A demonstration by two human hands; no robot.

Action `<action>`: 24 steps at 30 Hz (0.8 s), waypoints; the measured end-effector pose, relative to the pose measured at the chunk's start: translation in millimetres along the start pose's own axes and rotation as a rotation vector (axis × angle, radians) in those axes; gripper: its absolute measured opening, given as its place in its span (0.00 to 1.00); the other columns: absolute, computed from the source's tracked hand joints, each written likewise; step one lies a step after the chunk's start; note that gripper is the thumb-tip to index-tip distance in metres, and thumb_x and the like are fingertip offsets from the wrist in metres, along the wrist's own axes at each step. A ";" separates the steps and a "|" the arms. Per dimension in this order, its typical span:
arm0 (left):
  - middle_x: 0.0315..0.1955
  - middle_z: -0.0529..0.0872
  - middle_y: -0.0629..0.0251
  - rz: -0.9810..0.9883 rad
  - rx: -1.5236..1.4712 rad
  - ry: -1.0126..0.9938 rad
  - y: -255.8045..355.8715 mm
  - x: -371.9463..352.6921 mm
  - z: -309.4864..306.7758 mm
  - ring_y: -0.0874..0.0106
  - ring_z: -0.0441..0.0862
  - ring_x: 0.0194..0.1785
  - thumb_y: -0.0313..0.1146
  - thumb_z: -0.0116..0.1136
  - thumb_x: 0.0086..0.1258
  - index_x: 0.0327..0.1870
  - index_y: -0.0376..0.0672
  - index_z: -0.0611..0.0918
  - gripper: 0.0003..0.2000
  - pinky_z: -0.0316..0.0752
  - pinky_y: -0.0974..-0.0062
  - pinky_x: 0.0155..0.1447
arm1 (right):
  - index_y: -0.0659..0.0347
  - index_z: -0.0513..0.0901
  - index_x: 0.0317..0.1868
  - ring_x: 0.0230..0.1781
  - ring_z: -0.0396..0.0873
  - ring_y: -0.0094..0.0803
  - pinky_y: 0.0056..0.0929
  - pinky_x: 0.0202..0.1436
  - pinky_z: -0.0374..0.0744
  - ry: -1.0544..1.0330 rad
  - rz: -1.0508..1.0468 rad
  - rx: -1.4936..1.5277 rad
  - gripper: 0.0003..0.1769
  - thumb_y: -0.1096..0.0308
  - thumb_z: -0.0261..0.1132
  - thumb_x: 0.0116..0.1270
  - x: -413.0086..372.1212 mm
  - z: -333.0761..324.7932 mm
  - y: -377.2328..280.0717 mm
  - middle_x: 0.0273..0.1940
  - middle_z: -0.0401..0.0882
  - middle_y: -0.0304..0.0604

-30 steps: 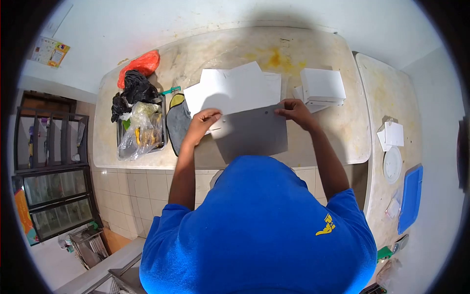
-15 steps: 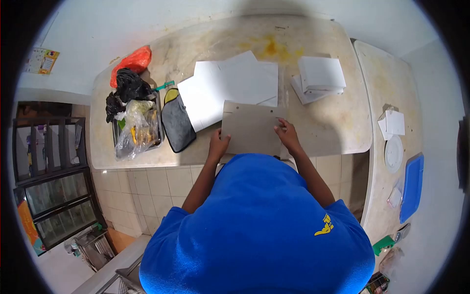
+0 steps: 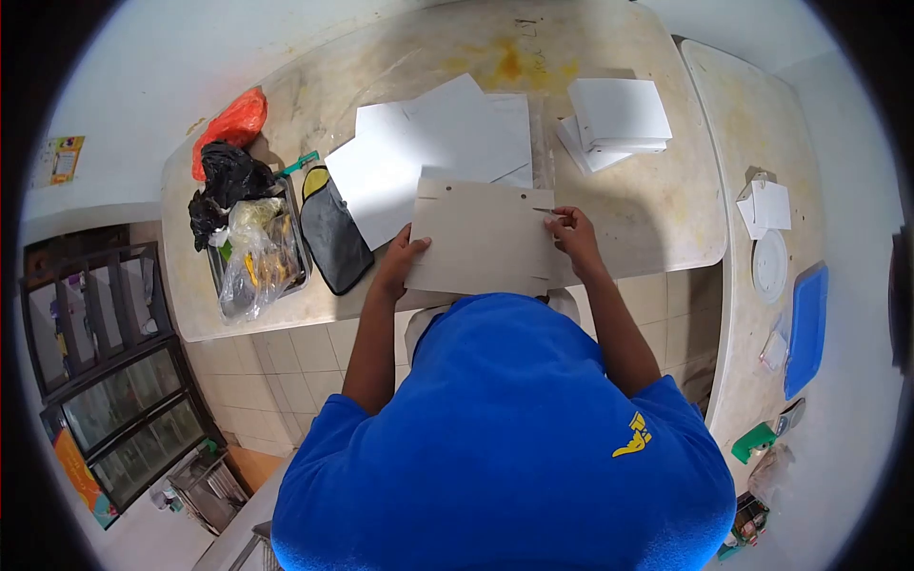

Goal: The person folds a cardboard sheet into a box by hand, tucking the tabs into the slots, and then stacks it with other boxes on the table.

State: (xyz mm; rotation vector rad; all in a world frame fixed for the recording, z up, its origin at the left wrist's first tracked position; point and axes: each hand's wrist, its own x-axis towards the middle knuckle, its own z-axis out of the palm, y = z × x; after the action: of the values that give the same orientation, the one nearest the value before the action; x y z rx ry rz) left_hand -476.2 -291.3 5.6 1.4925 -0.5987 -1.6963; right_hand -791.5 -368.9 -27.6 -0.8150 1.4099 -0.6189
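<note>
Board point(image 3: 481, 243) shifted nearer pouch point(image 3: 335, 233); beige, two-holed. Left hand point(image 3: 398, 262), right hand point(image 3: 577, 243) pinch its sides. Overlaps white sheets point(image 3: 433, 138).

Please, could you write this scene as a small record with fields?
Left hand: holds the left edge of a flat grey-beige board with two holes
Right hand: fingertips at its right edge; grip unclear
Beyond board: loose white paper sheets, partly overlapped by it
Right side: thick white paper stack
Left side: dark-grey fabric pouch, red plastic bag
Surface: pale, stained table
</note>
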 end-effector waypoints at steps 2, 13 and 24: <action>0.53 0.77 0.56 -0.018 -0.109 -0.113 8.3 5.0 -3.6 0.68 0.78 0.52 0.36 0.56 0.65 0.64 0.38 0.66 0.27 0.75 0.70 0.55 | 0.59 0.73 0.54 0.39 0.72 0.22 0.26 0.39 0.73 -0.068 0.013 0.011 0.25 0.61 0.70 0.58 0.5 -0.9 -12.0 0.38 0.73 0.37; 0.54 0.76 0.58 0.130 -0.473 -0.159 11.1 21.5 8.7 0.67 0.78 0.56 0.39 0.50 0.72 0.64 0.39 0.66 0.23 0.76 0.68 0.57 | 0.58 0.64 0.62 0.55 0.73 0.36 0.44 0.54 0.75 -0.162 0.133 -0.179 0.39 0.53 0.72 0.56 -0.3 -5.1 -43.3 0.54 0.71 0.45; 0.65 0.68 0.57 0.260 -1.078 -0.220 -41.2 -11.9 14.5 0.58 0.62 0.69 0.49 0.36 0.76 0.70 0.46 0.61 0.26 0.56 0.50 0.71 | 0.64 0.74 0.51 0.39 0.78 0.24 0.23 0.44 0.78 -0.245 0.090 0.221 0.21 0.68 0.70 0.59 -4.4 16.5 9.4 0.40 0.79 0.39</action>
State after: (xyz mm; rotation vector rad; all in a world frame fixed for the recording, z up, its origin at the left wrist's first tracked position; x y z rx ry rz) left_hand -500.4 -259.9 -16.3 0.4424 0.0647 -1.5605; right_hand -776.4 -357.8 -32.9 -0.6248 1.1268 -0.5733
